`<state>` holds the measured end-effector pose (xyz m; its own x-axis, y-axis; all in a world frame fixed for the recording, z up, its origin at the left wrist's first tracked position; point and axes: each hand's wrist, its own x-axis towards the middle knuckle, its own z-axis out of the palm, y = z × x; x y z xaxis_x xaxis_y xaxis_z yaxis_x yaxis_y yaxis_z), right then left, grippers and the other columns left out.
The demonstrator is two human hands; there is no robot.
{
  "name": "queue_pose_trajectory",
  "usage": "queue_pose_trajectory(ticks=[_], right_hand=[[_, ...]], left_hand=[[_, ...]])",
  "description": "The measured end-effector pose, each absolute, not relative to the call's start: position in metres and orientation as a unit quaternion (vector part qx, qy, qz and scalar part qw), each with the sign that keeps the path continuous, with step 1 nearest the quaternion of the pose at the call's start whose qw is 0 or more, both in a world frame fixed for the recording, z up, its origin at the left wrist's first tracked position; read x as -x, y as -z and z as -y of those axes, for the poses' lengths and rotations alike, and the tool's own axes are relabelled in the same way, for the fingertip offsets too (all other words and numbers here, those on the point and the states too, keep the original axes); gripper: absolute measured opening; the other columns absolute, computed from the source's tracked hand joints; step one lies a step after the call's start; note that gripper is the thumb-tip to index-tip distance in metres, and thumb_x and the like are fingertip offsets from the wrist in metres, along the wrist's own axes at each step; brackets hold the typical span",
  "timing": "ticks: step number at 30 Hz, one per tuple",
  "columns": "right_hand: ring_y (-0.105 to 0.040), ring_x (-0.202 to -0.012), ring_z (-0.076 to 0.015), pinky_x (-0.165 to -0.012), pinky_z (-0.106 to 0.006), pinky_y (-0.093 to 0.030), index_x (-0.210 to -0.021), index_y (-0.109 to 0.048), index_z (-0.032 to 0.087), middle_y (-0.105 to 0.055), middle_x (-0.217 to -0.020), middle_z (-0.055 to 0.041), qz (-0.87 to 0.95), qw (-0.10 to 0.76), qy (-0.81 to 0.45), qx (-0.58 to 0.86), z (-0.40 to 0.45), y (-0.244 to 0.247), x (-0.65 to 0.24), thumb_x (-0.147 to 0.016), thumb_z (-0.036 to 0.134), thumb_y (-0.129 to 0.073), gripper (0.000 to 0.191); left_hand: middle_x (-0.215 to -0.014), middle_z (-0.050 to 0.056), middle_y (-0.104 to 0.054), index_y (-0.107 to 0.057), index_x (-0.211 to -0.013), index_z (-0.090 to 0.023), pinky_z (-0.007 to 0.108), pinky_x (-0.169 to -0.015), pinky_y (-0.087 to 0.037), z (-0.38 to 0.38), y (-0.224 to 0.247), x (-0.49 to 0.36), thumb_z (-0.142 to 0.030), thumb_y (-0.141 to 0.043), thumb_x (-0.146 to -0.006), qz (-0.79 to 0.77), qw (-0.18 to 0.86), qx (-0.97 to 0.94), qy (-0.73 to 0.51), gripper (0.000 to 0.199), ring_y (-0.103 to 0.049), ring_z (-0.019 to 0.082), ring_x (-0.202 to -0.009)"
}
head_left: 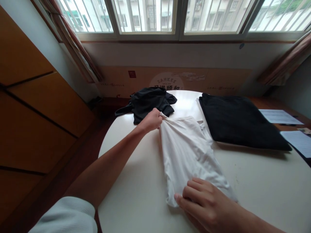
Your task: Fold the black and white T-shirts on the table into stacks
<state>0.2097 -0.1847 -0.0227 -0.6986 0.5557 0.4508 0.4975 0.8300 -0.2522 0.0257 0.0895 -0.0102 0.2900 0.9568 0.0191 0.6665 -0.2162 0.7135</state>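
Observation:
A white cloth garment [184,155] lies bunched and roughly folded lengthwise on the round white table [267,187]. My left hand [152,121] grips a gathered corner at its far end. At the near end, my right hand [201,204] has its fingers curled over the hem of the white garment. Beyond my left hand lies a crumpled black garment [148,103], not touching it. A flat, folded black garment [239,121] sits to the right, close to the white garment's far right side.
Several sheets of paper [279,116] and a dark pen [288,124] lie on a wooden surface at the right. A wooden cabinet [36,106] stands at the left. Behind the table are a printed panel [170,81] and a barred window [145,16].

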Motion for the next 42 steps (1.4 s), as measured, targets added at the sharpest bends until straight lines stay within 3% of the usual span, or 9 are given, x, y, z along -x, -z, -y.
queue_pose_trajectory(ticks=[6,9,11,14,17,23,26,31,42], right_hand=[[-0.066,-0.079,-0.021,-0.074,-0.034,-0.051,-0.12,-0.067,0.019,-0.069,-0.089,-0.0069,0.805,0.355,-0.04,0.474,0.163,0.021,-0.243,-0.105,0.022,-0.052,0.022],[-0.069,-0.079,-0.024,-0.072,-0.035,-0.052,-0.119,-0.068,0.02,-0.071,-0.091,-0.0076,0.738,0.279,0.021,0.614,0.15,0.027,-0.269,-0.107,0.041,-0.05,0.03],[-0.071,-0.074,-0.0254,-0.067,-0.035,-0.051,-0.122,-0.067,0.02,-0.072,-0.09,-0.0073,0.714,0.213,0.012,0.667,0.147,0.032,-0.279,-0.106,0.053,-0.048,0.041],[-0.07,-0.065,-0.0266,-0.062,-0.035,-0.047,-0.128,-0.062,0.02,-0.073,-0.085,-0.0055,0.681,0.155,-0.016,0.715,0.148,0.034,-0.284,-0.1,0.066,-0.053,0.054],[-0.07,-0.062,-0.0273,-0.059,-0.034,-0.043,-0.12,-0.062,0.022,-0.07,-0.076,-0.0027,0.657,0.138,-0.047,0.74,0.147,0.032,-0.285,-0.099,0.067,-0.052,0.051],[-0.065,-0.059,-0.0243,-0.061,-0.031,-0.037,-0.111,-0.06,0.024,-0.063,-0.064,0.0022,0.634,0.196,-0.065,0.745,0.138,0.03,-0.285,-0.102,0.055,-0.051,0.033],[-0.064,-0.062,-0.0237,-0.062,-0.031,-0.034,-0.092,-0.058,0.025,-0.066,-0.068,-0.0005,0.643,0.172,-0.08,0.742,0.138,0.031,-0.282,-0.103,0.051,-0.051,0.029],[-0.065,-0.068,-0.0241,-0.063,-0.032,-0.027,-0.075,-0.047,0.025,-0.069,-0.072,-0.004,0.663,0.119,-0.069,0.736,0.14,0.03,-0.28,-0.108,0.047,-0.046,0.04],[-0.059,-0.058,-0.0216,-0.059,-0.034,-0.023,-0.071,-0.045,0.025,-0.061,-0.062,-0.0018,0.665,0.1,-0.004,0.74,0.142,0.026,-0.286,-0.104,0.035,-0.052,0.036]], left_hand=[[-0.065,0.002,-0.066,-0.05,-0.135,-0.008,0.034,-0.054,-0.049,-0.092,0.017,-0.018,-0.034,-0.075,-0.08,-0.532,0.36,-0.741,-0.195,0.066,-0.067,0.027,-0.056],[-0.073,0.005,-0.07,-0.033,-0.154,0.0,0.035,-0.063,-0.053,-0.089,0.015,-0.022,-0.026,-0.073,-0.079,-0.556,0.338,-0.74,-0.171,0.089,-0.07,0.028,-0.067],[-0.093,0.012,-0.073,-0.021,-0.161,0.002,0.035,-0.077,-0.056,-0.086,0.014,-0.027,-0.019,-0.068,-0.081,-0.551,0.293,-0.753,-0.207,0.095,-0.072,0.029,-0.085],[-0.135,0.027,-0.06,-0.023,-0.163,0.0,0.043,-0.1,-0.051,-0.074,0.014,-0.036,-0.009,-0.058,-0.085,-0.518,0.159,-0.795,-0.275,0.086,-0.065,0.033,-0.115],[-0.151,0.025,-0.05,-0.042,-0.156,-0.009,0.051,-0.108,-0.045,-0.056,0.009,-0.046,-0.005,-0.049,-0.087,-0.479,0.055,-0.836,-0.26,0.07,-0.058,0.037,-0.125],[-0.153,0.012,-0.056,-0.06,-0.145,-0.021,0.046,-0.111,-0.038,-0.056,-0.005,-0.093,-0.002,-0.041,-0.092,-0.276,0.029,-0.943,-0.182,0.059,-0.053,0.03,-0.132],[-0.156,0.011,-0.054,-0.065,-0.142,-0.025,0.046,-0.107,-0.039,-0.08,-0.003,-0.123,-0.002,-0.046,-0.092,-0.225,0.004,-0.969,-0.105,0.058,-0.052,0.031,-0.13],[-0.136,0.011,-0.067,-0.079,-0.101,-0.021,0.045,-0.104,-0.038,-0.109,-0.01,-0.152,-0.008,-0.052,-0.095,-0.162,-0.035,-0.984,-0.065,0.03,-0.053,0.031,-0.127],[-0.127,0.01,-0.072,-0.074,-0.114,-0.02,0.044,-0.105,-0.04,-0.091,-0.001,-0.167,-0.017,-0.047,-0.105,-0.235,-0.034,-0.953,-0.188,0.029,-0.06,0.028,-0.119]])
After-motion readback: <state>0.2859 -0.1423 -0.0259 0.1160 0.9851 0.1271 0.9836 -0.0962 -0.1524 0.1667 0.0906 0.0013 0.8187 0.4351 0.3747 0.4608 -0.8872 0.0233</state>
